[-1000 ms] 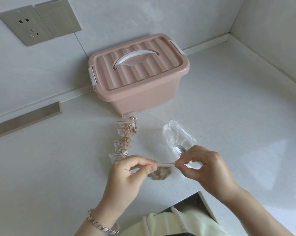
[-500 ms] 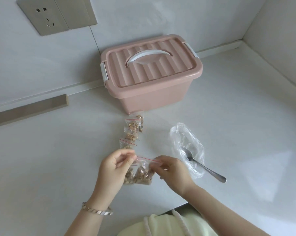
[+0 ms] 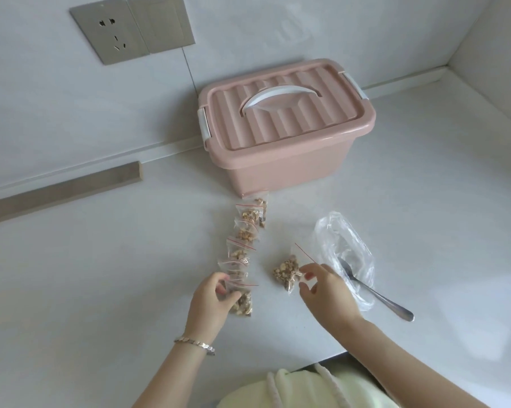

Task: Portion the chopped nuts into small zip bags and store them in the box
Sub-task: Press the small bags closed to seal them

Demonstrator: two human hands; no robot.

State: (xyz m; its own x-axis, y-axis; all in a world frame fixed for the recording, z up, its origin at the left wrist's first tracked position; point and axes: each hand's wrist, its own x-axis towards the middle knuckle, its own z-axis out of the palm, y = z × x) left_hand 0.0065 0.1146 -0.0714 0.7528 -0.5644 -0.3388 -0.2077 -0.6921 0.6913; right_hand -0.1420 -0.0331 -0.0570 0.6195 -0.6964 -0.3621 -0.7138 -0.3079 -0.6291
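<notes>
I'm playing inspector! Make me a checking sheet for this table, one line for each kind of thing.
Surface: white counter, running back to the wall.
Job's things: pink box, lid on; row of filled zip bags in front of it; one loose bag to their right.
Clutter: big clear bag with a spoon whose bowl lies in it.
Hands: left hand grips the nearest bag of the row; right hand seems to pinch the loose bag's edge.
Cables: nothing seen.
Surroundings: socket plate on the wall; grey strip along its foot.
</notes>
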